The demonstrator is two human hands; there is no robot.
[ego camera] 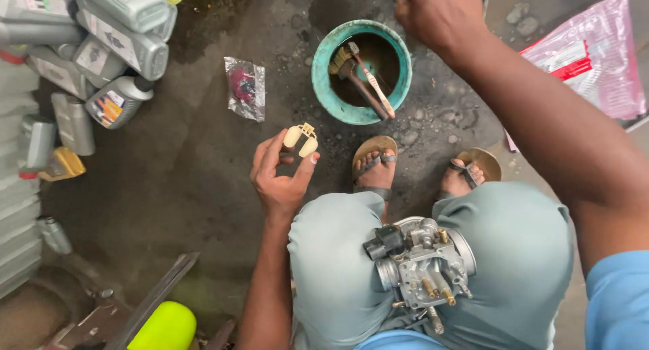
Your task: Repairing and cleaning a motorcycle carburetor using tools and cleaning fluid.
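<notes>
My left hand point(280, 178) holds a small cream plastic float point(301, 138) with two lobes between thumb and fingertips, above the dark ground. A grey metal carburettor point(422, 265) rests between my knees on my lap. My right hand point(436, 12) reaches forward past the teal bowl point(323, 80), closed around something dark at the top edge of the view; what it is cannot be made out. Inside the bowl lie a toothbrush point(375, 86) and a worn brush point(341, 59) in dark liquid.
Several grey oil bottles point(122, 46) are piled at the left. A small clear bag with a red part point(245, 88) lies on the stained ground. A pink plastic bag point(595, 56) sits at the right. A yellow-green object point(165, 326) is at the bottom left.
</notes>
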